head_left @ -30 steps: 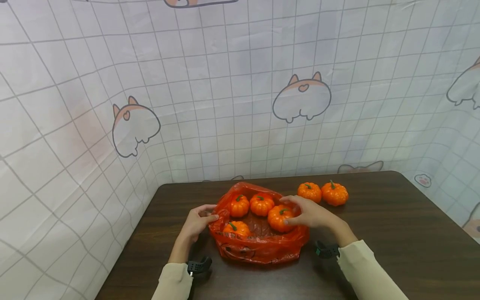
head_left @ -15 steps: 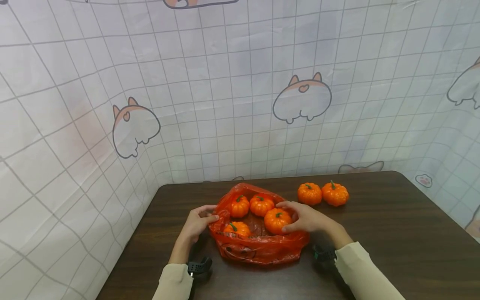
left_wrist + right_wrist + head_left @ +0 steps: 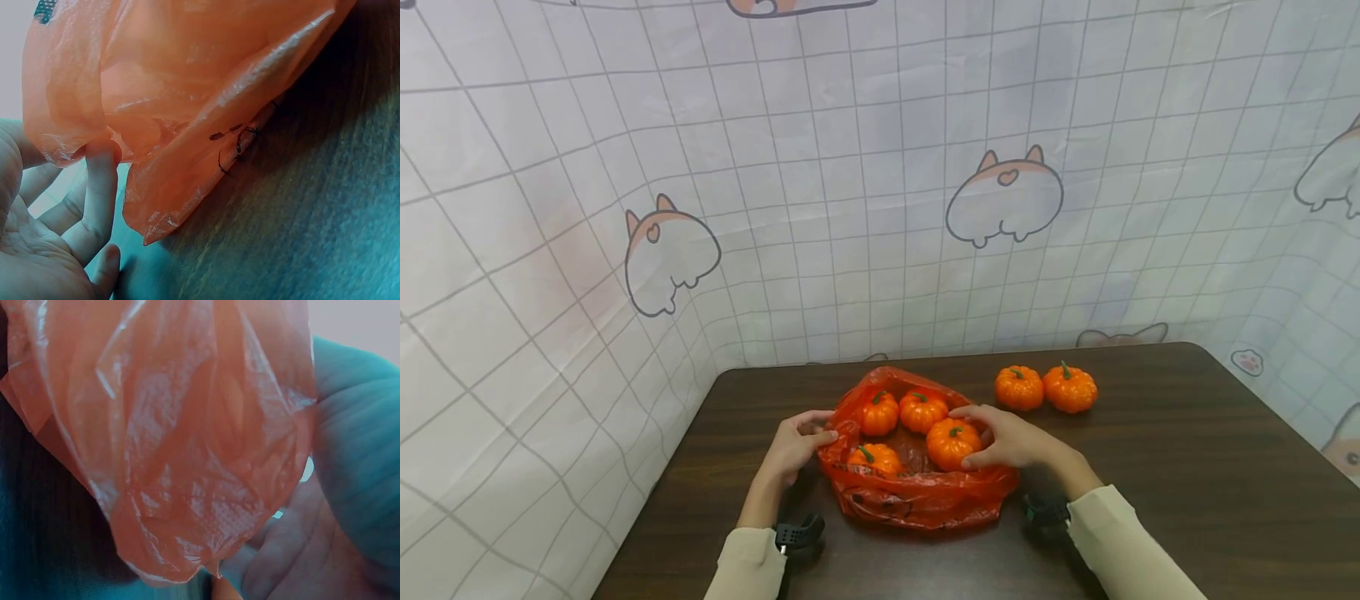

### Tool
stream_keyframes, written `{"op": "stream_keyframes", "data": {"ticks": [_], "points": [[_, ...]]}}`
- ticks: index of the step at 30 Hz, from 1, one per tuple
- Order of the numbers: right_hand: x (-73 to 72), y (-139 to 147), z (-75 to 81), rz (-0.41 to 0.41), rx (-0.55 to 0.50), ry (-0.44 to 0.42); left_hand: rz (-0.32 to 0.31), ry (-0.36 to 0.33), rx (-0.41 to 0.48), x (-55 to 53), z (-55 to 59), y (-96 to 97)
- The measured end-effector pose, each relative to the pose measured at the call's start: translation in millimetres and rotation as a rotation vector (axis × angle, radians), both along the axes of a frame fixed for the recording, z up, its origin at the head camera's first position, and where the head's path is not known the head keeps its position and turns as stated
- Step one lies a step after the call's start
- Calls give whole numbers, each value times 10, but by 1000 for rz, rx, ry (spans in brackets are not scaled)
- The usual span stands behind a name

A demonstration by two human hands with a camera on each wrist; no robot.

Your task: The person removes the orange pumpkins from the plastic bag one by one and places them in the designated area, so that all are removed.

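A red plastic bag [image 3: 917, 504] lies with its mouth spread wide on the dark table. At its left rim my left hand [image 3: 795, 446] pinches the film between thumb and fingers; the left wrist view shows the bag [image 3: 187, 75] folded over the fingertips. Inside the bag are several small orange pumpkins with green stems, such as the back-left pumpkin [image 3: 879, 413] and the front-left one [image 3: 874, 458]. My right hand [image 3: 1015, 437] reaches over the right rim and grips the right-hand pumpkin [image 3: 953, 444]. Bag film hides that pumpkin in the right wrist view.
Two more orange pumpkins, a nearer-left one [image 3: 1019, 388] and a right one [image 3: 1070, 387], stand together on the table [image 3: 1195, 467] behind my right hand. A white grid-patterned cloth [image 3: 895, 208] hangs behind and along both sides of the table.
My right hand and the pumpkin in it have shifted slightly left and lower in the bag. The left hand stays at the left rim.
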State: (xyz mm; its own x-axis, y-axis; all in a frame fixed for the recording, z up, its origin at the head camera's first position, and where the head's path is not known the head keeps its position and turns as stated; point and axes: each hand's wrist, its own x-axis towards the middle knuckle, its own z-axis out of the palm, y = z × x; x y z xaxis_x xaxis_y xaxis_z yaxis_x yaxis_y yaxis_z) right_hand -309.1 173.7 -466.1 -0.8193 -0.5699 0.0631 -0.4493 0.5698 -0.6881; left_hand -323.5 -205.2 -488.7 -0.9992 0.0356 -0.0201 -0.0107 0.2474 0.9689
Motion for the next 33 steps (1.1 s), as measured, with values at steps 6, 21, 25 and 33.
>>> {"op": "stream_keyframes", "data": {"ticks": [6, 21, 25, 33], "points": [[-15, 7, -8, -6, 5, 17, -1, 3, 0, 11, 4, 1], [-46, 27, -9, -35, -45, -2, 6, 4, -8, 12, 8, 3], [-37, 37, 12, -33, -54, 18, 6, 3, -8, 11, 2, -1], [-11, 55, 117, -25, -80, 64, 6, 3, -5, 22, 20, 1]]}}
